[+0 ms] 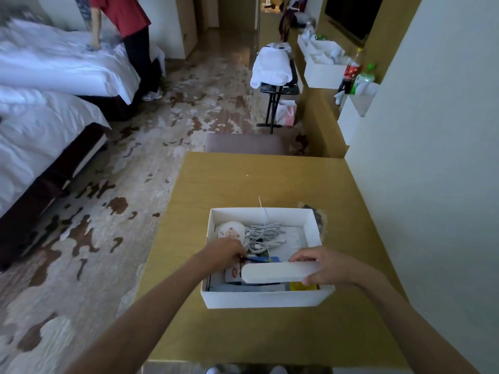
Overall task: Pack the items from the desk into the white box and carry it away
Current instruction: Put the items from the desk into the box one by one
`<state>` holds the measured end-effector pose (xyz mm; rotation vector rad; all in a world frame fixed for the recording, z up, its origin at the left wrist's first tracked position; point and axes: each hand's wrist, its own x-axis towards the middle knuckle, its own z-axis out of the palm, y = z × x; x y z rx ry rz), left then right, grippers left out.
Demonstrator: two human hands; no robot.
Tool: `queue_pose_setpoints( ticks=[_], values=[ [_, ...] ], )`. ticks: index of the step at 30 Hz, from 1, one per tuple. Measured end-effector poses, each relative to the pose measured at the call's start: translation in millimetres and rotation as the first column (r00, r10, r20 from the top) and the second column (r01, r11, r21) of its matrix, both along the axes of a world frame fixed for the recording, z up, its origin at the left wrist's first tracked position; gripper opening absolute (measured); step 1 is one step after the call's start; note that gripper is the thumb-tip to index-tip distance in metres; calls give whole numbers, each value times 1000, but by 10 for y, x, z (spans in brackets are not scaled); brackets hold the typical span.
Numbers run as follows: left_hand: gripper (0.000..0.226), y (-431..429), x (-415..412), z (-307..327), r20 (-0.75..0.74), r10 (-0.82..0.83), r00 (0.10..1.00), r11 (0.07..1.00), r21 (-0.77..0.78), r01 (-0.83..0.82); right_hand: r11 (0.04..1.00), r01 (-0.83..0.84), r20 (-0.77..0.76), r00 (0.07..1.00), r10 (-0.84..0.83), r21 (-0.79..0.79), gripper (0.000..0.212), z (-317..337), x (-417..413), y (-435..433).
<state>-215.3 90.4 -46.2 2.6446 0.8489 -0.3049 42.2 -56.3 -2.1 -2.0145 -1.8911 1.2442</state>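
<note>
The white box (266, 298) sits on the wooden desk (243, 182), near its front edge. Inside lie a coiled white cable (266, 234), a round white item (231, 232), some cards and a yellow packet (302, 286). My right hand (324, 265) grips one end of a long white oblong case (278, 272), held flat over the box's near half. My left hand (225, 251) reaches into the box's left side, its fingertips pinching a thin dark item (247, 258) that I cannot make out beside a blue card (267, 259).
A crumpled clear wrapper (317, 211) lies on the desk behind the box's right corner. A padded stool (244, 143) stands beyond the desk. Two white beds are at the left, with a person in a red top beside the far one. A wall runs along the right.
</note>
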Motion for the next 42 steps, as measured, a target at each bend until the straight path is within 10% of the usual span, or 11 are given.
queue_pose_setpoints(
  ticks=[21,29,38,42],
  values=[
    [33,-104,-5,71,-359,59,931,938,340,72,953,-295,59,955,291,69,59,-533,-579,330],
    [37,-229,-212,105,31,76,997,909,408,-82,953,-276,-44,958,283,124,48,-594,-669,398],
    [21,9,-370,211,450,196,871,876,320,-362,861,-500,32,866,500,96,43,-463,-588,538],
    [21,315,-284,218,515,327,792,870,163,-465,946,-217,-117,961,251,242,31,-311,-333,678]
  ],
)
